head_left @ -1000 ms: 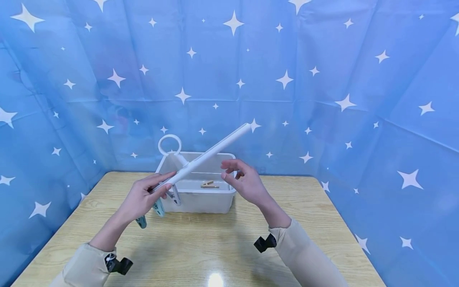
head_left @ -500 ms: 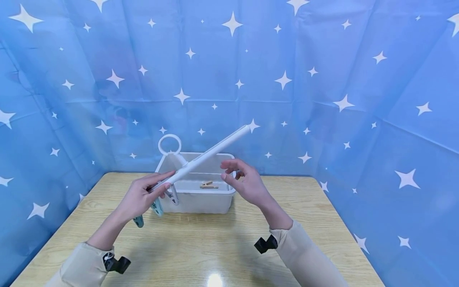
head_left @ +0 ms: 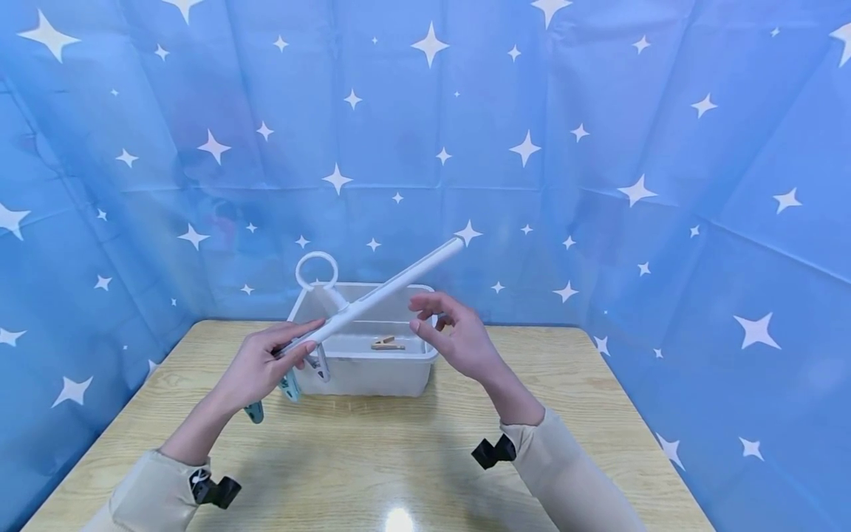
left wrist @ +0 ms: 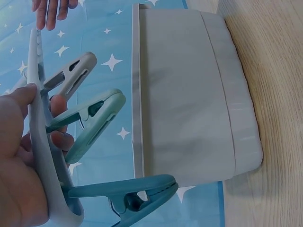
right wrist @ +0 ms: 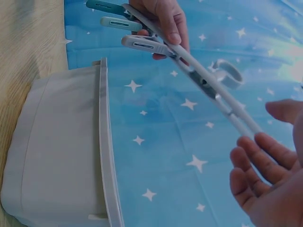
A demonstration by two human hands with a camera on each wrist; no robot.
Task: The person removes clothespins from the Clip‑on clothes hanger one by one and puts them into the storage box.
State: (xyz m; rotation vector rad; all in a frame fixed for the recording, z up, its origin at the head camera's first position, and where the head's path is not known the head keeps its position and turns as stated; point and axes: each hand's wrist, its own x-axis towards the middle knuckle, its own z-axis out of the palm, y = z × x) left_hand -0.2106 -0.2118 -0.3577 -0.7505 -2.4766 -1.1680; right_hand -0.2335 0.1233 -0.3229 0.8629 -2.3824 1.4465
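My left hand (head_left: 255, 366) pinches one end of a white clip hanger (head_left: 399, 282), held tilted above the table with its far end raised to the right. A ring-shaped hook (head_left: 317, 255) stands up from its middle. In the left wrist view a grey clip (left wrist: 87, 61), a pale green clip (left wrist: 113, 98) and a dark teal clip (left wrist: 118, 187) hang from the bar. My right hand (head_left: 462, 343) hovers at the right side of the white bin (head_left: 372, 377), fingers loosely bent and holding nothing, below the bar's free end.
Inside the bin lies a tan clothespin (head_left: 388, 344). The bin stands toward the back of the wooden table (head_left: 372, 458). A blue curtain with white stars (head_left: 432, 148) surrounds the table at the back and sides.
The hanger's raised right end has dipped slightly. Both hands stay in nearly the same places, and the right hand's fingers look unchanged.
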